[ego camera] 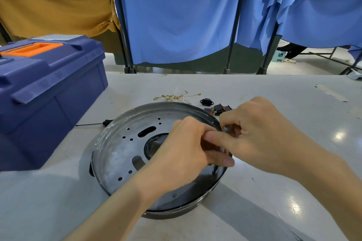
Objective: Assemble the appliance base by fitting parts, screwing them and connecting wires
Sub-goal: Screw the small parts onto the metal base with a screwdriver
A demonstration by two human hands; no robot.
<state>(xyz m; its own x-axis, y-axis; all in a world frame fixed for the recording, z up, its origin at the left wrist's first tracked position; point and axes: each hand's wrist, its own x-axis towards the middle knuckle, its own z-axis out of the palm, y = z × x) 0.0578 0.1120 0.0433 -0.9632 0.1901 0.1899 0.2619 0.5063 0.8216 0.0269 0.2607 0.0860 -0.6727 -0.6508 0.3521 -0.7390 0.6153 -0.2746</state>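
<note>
A round dark metal appliance base (125, 148) with several holes and slots lies on the grey table. My right hand (260, 133) grips the grey handle of a screwdriver (226, 130), whose tip points down at the base's right inner rim. My left hand (188, 148) reaches over the base, its fingers curled round the screwdriver shaft just above the tip. What sits under the tip is hidden. Beyond the base lie white wires with brass terminals (176, 97), a black socket (206, 101) and black-red switches (220, 108).
A blue toolbox (49, 92) with an orange handle stands at the left. A second thin screwdriver (94, 124) lies between toolbox and base. Blue and tan cloth screens on black frames stand beyond the table's far edge.
</note>
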